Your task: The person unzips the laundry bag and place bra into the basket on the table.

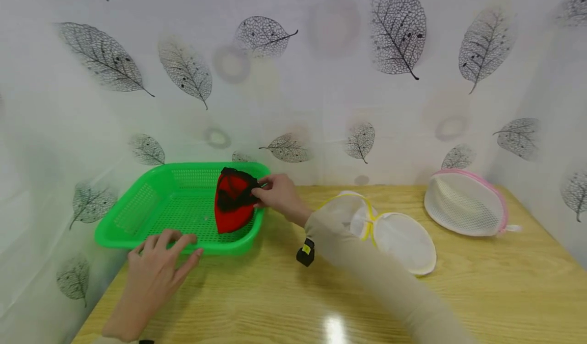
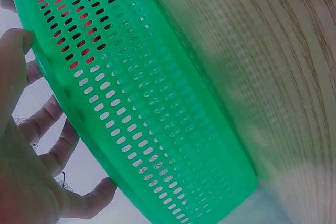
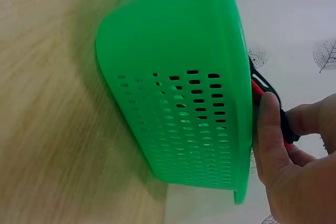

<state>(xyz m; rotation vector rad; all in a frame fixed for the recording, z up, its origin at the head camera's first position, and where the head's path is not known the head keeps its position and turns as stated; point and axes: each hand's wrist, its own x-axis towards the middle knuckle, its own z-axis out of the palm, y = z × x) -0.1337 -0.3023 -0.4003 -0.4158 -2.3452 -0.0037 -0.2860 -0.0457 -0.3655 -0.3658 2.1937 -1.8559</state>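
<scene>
- Right hand (image 1: 282, 198) pinches a black-trimmed red garment (image 1: 231, 220) between fingers, at the right end inside the green basket (image 1: 224, 248); light pressure should avoid snags.
- Left hand (image 1: 156, 266), fingers spread at the near edge, should steady it.

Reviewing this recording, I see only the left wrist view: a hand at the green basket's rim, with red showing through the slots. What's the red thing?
Observer: A red and black fabric item, at the right end of the basket in the head view.

Operator: Is anything holding it?

Observer: Yes, the right hand pinches its black edge.

Operator: What lies furthest right?

Observer: A white mesh pouch with pink trim.
</scene>
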